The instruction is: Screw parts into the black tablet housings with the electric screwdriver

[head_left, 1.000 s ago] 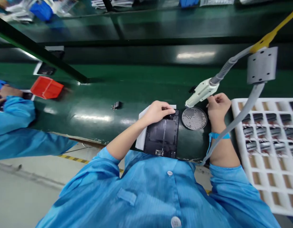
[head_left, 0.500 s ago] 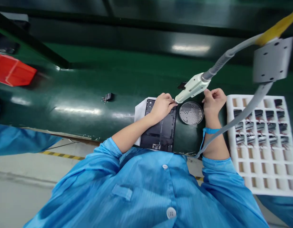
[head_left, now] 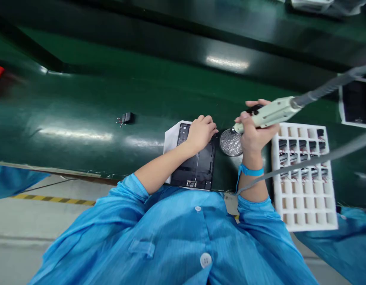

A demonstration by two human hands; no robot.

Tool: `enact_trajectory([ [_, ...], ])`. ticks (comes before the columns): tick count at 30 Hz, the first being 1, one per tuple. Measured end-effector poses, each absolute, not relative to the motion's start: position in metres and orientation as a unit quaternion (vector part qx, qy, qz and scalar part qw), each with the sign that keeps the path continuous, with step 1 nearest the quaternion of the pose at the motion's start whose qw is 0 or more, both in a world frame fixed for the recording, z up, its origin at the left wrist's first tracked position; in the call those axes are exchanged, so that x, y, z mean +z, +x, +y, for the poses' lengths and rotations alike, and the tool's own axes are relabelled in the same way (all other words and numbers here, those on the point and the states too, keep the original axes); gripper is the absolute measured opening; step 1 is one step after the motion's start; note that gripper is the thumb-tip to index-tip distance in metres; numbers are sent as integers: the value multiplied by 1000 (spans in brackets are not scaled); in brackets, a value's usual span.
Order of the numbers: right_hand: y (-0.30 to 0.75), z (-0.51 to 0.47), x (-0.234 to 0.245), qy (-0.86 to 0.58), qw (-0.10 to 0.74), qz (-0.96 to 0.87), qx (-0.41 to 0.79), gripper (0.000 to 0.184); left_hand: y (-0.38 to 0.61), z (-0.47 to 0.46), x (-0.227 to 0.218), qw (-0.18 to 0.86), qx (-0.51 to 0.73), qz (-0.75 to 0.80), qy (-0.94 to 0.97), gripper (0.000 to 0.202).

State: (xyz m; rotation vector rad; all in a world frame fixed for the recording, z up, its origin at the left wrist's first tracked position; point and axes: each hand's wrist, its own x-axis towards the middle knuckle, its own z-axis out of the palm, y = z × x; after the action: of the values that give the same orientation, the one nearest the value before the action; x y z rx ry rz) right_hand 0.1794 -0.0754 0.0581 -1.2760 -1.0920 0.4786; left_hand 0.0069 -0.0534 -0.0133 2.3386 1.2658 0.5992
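Observation:
My left hand (head_left: 201, 132) rests with curled fingers on the top edge of a black flat device panel (head_left: 197, 164) that lies on a white sheet (head_left: 171, 136) on the green bench. My right hand (head_left: 252, 132) is wrapped round a cream electric screwdriver (head_left: 269, 113), whose grey hose runs off to the upper right. The driver's tip points left, just above a round perforated metal dish (head_left: 230, 143) beside the panel. A blue wrist strap (head_left: 250, 171) circles my right wrist.
A white foam tray (head_left: 304, 206) with rows of small dark parts stands to the right. A small black component (head_left: 127, 117) lies loose on the green bench (head_left: 82, 103). Another black panel (head_left: 355, 103) sits at far right. A neighbour's blue sleeve (head_left: 10, 180) shows at left.
My right hand has closed round the screwdriver, which hung free beside it before. The view has swung right and the red bin has slid almost out of sight.

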Motion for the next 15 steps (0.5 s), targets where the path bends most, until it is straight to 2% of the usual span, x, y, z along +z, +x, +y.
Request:
enact_trajectory([
  [3, 186, -78, 62, -545, 670, -483, 145, 37, 10, -53, -11, 172, 188, 457, 852, 12],
  [15, 205, -70, 31, -597, 663, -442, 93, 44, 3, -40, -20, 214, 211, 412, 860, 19],
])
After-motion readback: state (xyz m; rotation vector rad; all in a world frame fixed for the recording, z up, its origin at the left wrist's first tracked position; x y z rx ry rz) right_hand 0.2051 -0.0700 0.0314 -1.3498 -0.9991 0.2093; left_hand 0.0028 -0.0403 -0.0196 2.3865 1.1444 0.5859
